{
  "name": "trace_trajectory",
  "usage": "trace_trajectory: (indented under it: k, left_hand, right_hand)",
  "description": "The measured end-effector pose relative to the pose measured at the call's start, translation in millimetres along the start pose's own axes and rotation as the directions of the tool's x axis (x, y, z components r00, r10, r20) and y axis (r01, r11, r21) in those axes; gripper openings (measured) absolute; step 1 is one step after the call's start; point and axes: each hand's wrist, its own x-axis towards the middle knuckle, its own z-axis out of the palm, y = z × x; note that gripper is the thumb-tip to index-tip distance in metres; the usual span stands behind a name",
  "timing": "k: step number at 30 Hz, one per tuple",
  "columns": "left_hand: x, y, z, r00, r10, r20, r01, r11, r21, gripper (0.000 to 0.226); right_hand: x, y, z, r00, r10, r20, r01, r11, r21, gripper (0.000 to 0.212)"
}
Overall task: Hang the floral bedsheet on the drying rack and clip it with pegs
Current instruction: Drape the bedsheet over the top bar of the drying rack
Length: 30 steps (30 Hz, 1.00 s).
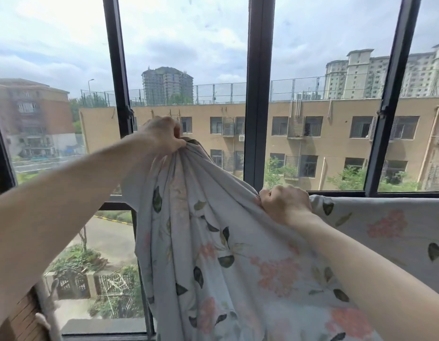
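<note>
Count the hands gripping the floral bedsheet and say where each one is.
2. The left hand bunches the floral bedsheet up high, left of centre; the right hand clutches it lower, to the right.

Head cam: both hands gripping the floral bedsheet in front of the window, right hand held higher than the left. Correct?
Not quite. The head view shows the left hand held higher, bunching the floral bedsheet up against the window; the right hand grips it lower. Both hands do grip the sheet.

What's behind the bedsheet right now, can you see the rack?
Behind the bedsheet only the window frame and buildings outside show. No rack or pegs are visible; anything lower is covered by the cloth. Both hands grip it: left hand, right hand.
</note>
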Motion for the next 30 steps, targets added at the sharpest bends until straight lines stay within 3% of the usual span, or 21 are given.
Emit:
trace_trajectory:
  k: [2,5,7,9,11,12,15,17,21,24,27,30]
  left_hand:
    - [13,-8,2,0.989,-0.034,0.144,0.039,0.999,-0.032,0.015]
    - [18,-17,31,0.982,-0.085,0.170,0.098,0.993,-0.070,0.014]
    - [10,-20,67,0.955,-0.126,0.269,0.138,0.990,-0.027,0.016]
    - [1,-23,100,0.852,-0.180,0.492,0.187,0.982,0.036,0.031]
    - [-4,-26,113,0.752,-0.216,0.623,0.264,0.964,0.016,0.044]
    - [-5,-28,111,0.755,-0.207,0.622,0.275,0.961,-0.015,0.045]
    - [-11,-27,93,0.877,-0.114,0.467,0.205,0.967,-0.149,0.043]
    - [-29,-29,82,0.924,-0.037,0.380,0.120,0.973,-0.198,0.052]
    - [-71,-54,84,0.935,-0.004,0.354,-0.004,1.000,0.021,0.074]
    - [-84,-70,96,0.973,0.039,0.228,-0.055,0.996,0.066,0.097]
    - [-89,-64,99,0.988,0.048,0.147,-0.059,0.996,0.069,0.075]
    - [-90,-59,102,0.990,0.063,0.125,-0.067,0.998,0.022,0.067]
  right_hand:
    - [0,0,-1,1.000,0.009,0.013,-0.009,1.000,-0.015,0.053]
    - [2,2,-3,0.999,0.030,0.038,-0.029,0.999,-0.015,0.054]
    - [3,1,-4,0.998,0.042,0.043,-0.040,0.999,-0.029,0.057]
    - [3,1,-6,0.997,0.046,0.061,-0.043,0.998,-0.047,0.059]
    - [3,4,-8,0.994,0.057,0.093,-0.052,0.997,-0.056,0.059]
    - [4,5,-10,0.993,0.065,0.103,-0.059,0.997,-0.057,0.060]
    - [7,7,-15,0.988,0.084,0.131,-0.077,0.995,-0.060,0.062]
    - [6,5,-16,0.984,0.088,0.156,-0.078,0.994,-0.071,0.063]
    - [9,-5,-14,0.981,0.088,0.175,-0.075,0.994,-0.079,0.060]
    - [8,-13,-13,0.976,0.101,0.193,-0.090,0.994,-0.067,0.056]
    - [5,-20,-15,0.979,0.111,0.170,-0.112,0.994,-0.004,0.048]
    - [-4,-49,-18,0.995,0.001,0.104,-0.025,0.974,0.226,0.042]
